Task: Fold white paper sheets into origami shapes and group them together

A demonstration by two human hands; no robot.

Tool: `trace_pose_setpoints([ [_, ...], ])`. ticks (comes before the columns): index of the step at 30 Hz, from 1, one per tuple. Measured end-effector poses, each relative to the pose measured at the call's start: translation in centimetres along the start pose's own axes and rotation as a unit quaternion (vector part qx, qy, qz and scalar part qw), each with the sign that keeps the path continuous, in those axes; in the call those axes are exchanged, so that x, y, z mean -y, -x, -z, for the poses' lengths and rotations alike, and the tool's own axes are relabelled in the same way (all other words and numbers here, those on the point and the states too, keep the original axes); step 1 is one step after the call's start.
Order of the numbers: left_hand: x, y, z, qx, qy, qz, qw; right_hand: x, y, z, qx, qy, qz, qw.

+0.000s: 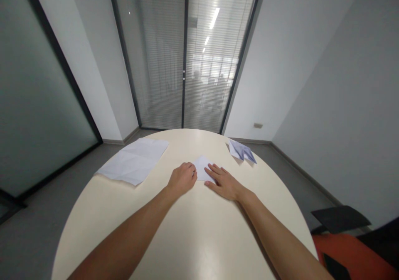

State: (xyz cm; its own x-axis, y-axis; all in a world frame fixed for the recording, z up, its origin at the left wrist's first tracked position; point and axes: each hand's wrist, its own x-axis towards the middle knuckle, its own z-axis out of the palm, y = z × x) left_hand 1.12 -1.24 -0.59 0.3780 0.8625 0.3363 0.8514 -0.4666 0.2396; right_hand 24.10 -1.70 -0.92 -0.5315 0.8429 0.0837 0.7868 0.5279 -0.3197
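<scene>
A small folded piece of white paper (202, 165) lies on the round cream table (187, 238), just beyond my hands. My left hand (182, 179) is curled into a loose fist, its knuckles pressed against the paper's left edge. My right hand (222, 182) lies flat with fingers spread, its fingertips resting on the paper's right part and covering that corner. Neither hand lifts the paper off the table.
A large creased white sheet (134, 160) lies flat at the table's far left. A folded paper shape (241, 150) sits at the far right edge. A black and red chair (349, 238) stands at the right. Glass doors with blinds (185, 55) are ahead.
</scene>
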Motion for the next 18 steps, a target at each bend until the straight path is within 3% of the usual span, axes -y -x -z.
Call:
trace_pose_setpoints([
  [18,0.24,0.06,-0.4,-0.012,-0.015,-0.012,1.0,0.5,0.05,0.44,0.018,0.011,-0.008,1.0],
])
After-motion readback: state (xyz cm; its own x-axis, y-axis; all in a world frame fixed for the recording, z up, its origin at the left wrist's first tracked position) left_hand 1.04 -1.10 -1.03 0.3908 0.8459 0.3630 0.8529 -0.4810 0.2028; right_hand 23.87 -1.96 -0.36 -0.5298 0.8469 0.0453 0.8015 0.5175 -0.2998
